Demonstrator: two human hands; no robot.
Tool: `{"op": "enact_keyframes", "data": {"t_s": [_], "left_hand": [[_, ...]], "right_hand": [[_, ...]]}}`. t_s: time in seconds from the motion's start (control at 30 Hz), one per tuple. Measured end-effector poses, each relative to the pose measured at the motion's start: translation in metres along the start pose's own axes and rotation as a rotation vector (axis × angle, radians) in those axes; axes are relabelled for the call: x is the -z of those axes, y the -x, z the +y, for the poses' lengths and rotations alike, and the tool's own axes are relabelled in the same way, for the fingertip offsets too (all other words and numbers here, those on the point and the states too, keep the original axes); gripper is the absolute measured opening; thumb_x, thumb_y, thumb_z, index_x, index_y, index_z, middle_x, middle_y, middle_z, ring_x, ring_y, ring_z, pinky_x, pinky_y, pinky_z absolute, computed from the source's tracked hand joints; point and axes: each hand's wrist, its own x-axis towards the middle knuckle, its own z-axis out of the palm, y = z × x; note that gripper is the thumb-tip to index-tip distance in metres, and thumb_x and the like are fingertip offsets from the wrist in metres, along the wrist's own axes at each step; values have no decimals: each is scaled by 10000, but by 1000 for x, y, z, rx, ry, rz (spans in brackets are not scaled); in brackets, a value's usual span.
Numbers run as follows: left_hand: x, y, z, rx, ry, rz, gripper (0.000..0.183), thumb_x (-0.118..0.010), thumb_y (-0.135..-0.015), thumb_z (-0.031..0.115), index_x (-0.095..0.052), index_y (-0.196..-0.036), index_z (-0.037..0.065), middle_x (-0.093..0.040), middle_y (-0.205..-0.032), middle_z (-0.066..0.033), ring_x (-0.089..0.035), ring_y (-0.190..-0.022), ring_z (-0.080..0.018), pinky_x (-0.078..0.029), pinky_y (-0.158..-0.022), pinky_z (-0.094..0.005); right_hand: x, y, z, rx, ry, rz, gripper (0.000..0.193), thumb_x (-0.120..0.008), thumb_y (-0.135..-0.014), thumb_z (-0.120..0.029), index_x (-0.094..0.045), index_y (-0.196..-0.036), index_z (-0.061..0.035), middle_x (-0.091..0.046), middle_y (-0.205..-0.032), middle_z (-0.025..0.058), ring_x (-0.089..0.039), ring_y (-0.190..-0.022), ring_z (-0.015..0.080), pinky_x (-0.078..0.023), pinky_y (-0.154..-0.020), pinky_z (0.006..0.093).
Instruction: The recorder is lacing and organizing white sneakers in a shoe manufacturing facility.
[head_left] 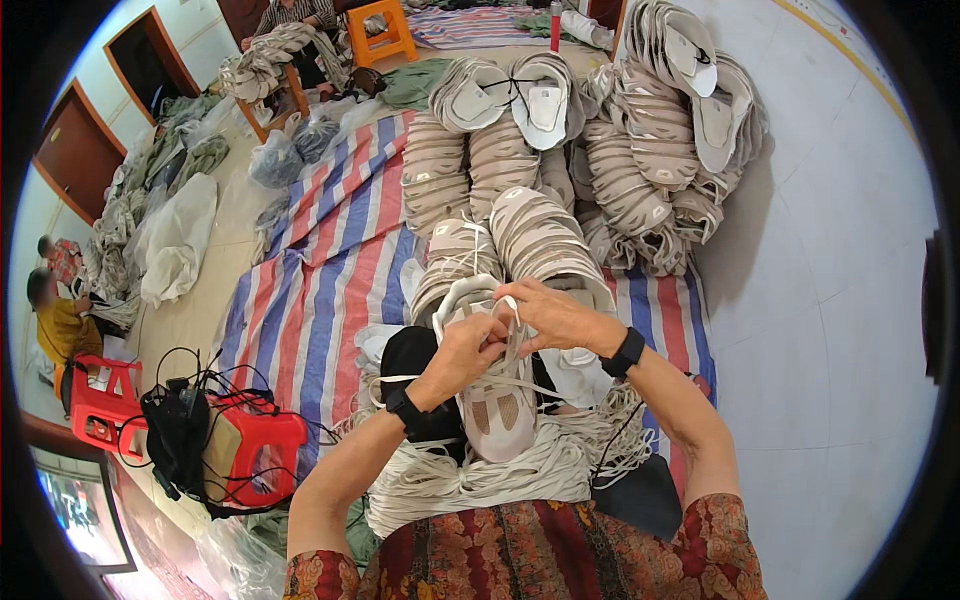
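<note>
A beige and white sneaker upper (500, 425) lies before me with its toe toward my body. My left hand (465, 350) is closed at its lacing opening, the fingers pinching a white shoelace. From the other side my right hand (562, 318) bends over the opening, thumb and fingers pinched on the lace at the eyelet edge. The fingertips partly hide each other. Loose lace ends hang across the shoe. A thick bundle of off-white shoelaces (480, 485) lies across my lap. Just beyond my hands stand nested stacks of matching uppers (545, 235).
More stacked uppers (640, 130) rise at the far right beside a white wall. A striped tarp (320, 260) covers the floor. At the left stand red stools (262, 445) with a black bag (175, 430) and cables. Other people sit at the far left and back.
</note>
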Motion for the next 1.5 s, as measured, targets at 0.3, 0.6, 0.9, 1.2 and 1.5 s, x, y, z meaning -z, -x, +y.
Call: {"op": "enact_keyframes", "data": {"t_s": [0.3,0.6,0.9,1.2,1.5], "left_hand": [[-7,3,6,-147,-271,-46,109,-637,-686,72,-571,-771,48,-514,-739,-67,-544,-730,-253,-424,-604,-338],[42,30,11,48,-162,145,83,-659,-706,60,-628,-775,25,-569,-677,-68,-521,-674,-172,-412,-611,-281],[45,29,-8,-22,2,374,133,-575,-792,141,-620,-783,16,-583,-708,-98,-526,-706,-264,-410,-674,-352],[35,-7,-40,151,9,123,221,-576,-798,192,-604,-898,-3,-593,-775,-86,-542,-707,-177,-419,-650,-286],[31,-9,-48,336,427,96,247,-671,-697,127,-625,-916,22,-546,-686,17,-453,-594,-53,-398,-557,-212]], "right_hand": [[-5,7,-5,-36,-93,75,440,-769,-565,-205,-530,-907,-67,-432,-1159,100,-387,-1089,303,-358,-918,374],[-49,-1,-31,-221,-266,345,156,-684,-700,-215,-676,-838,-143,-302,-1320,173,-217,-1229,373,-207,-1023,439],[-37,13,-114,43,-542,251,108,-605,-765,-128,-559,-784,-33,-462,-1118,145,-485,-1011,295,-395,-870,364],[-46,-3,-73,-299,79,480,43,-548,-762,-71,-547,-772,-29,-494,-708,124,-530,-680,301,-433,-588,390],[-48,-9,-60,-107,440,234,57,-538,-716,-74,-522,-765,-49,-487,-738,87,-542,-725,255,-443,-582,361]]}}
